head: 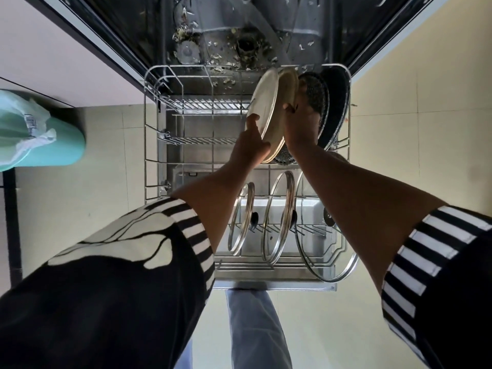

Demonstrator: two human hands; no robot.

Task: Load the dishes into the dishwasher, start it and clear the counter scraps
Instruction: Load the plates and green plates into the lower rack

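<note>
The dishwasher's lower wire rack [151,123] is pulled out over the open door. My left hand [251,145] grips the near edge of a cream plate [263,102] that stands on edge at the rack's far right. My right hand [300,123] holds a second cream plate [288,82] just behind it. To their right stand a speckled dark plate [316,97] and a black pan [336,102]. Three glass lids [278,217] stand upright in the rack's near rows.
Food scraps litter the dishwasher tub floor [226,54] around the drain. A teal bin [40,131] with a white liner stands on the tiled floor at the left. The rack's left half holds nothing. My leg [255,328] shows below the door.
</note>
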